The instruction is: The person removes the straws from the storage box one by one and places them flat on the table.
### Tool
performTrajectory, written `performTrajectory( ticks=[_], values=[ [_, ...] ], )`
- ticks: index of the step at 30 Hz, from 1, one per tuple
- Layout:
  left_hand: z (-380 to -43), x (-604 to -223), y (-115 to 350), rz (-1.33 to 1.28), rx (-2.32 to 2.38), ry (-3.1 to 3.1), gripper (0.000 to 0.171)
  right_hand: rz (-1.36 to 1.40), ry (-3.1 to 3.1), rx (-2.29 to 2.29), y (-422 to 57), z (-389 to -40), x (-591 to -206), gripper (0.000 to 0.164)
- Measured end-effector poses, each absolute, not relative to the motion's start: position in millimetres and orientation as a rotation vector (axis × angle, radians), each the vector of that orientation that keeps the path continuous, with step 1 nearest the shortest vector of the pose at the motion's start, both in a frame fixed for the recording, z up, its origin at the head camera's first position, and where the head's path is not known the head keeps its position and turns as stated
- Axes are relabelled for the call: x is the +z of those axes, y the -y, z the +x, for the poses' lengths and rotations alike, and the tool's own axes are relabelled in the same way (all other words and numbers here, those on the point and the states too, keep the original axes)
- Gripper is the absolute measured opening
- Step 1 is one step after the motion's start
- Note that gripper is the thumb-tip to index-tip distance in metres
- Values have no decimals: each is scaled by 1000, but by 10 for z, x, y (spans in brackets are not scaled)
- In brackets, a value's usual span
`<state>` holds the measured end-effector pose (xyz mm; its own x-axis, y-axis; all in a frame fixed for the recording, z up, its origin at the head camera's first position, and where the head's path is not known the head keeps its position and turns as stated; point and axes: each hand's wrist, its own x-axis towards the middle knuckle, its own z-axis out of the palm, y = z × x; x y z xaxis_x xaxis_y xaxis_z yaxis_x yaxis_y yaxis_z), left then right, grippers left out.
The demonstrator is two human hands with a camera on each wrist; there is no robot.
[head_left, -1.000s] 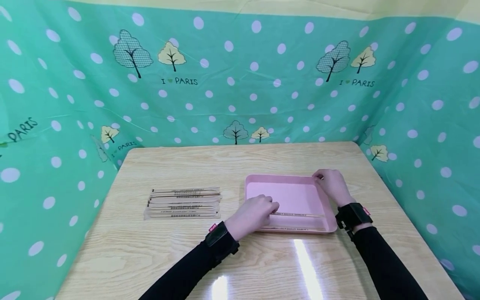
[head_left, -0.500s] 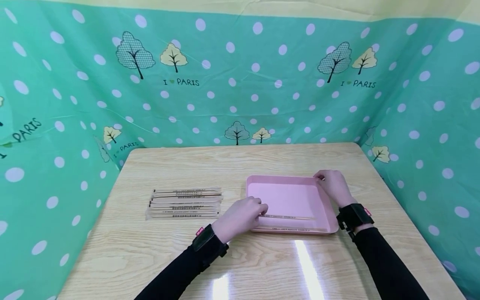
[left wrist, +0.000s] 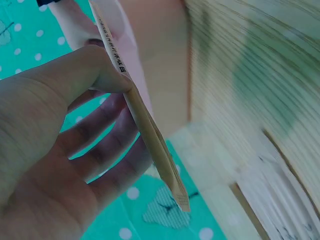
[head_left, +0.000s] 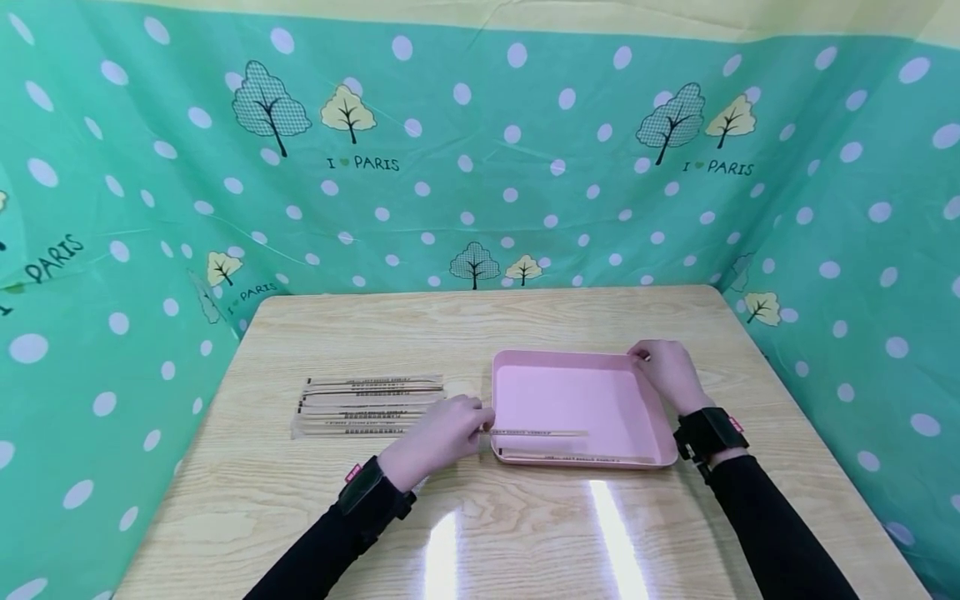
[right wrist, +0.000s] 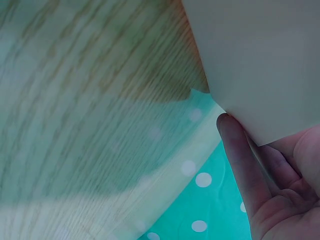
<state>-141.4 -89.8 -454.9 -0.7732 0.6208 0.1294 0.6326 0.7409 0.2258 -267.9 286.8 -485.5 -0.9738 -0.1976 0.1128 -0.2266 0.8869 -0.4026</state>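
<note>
My left hand (head_left: pixel 442 432) pinches a long, thin wrapped straw (head_left: pixel 536 432) between thumb and fingers, near the tray's left wall. The straw points right, its far part above the pink tray (head_left: pixel 570 387). Up close in the left wrist view, its wrapper (left wrist: pixel 152 140) is tan with dark printing, and the end beyond the thumb sticks out free. Another wrapped straw (head_left: pixel 577 457) lies inside the tray along the near wall. At the tray's far right corner, my right hand (head_left: pixel 667 373) grips the rim; its fingers (right wrist: pixel 240 160) touch the tray wall in the right wrist view.
Several wrapped straws (head_left: pixel 367 408) lie side by side left of the tray, partly behind my left hand. The wooden table (head_left: pixel 360 333) carries everything. A green dotted cloth (head_left: pixel 420 208) rises behind the table and along both sides.
My left hand has moved left with the straw, from over the tray to beside its left wall. The straw's far end has drawn back leftward. My right hand stays on the corner.
</note>
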Motion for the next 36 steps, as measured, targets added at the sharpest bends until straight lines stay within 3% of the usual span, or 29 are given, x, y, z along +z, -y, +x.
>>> performTrajectory(
  ticks=[36],
  values=[
    [-1080,-4639,2386,-765,-377,2948,26,306,3032,643,-2848,-2707,-4860,18]
  ],
)
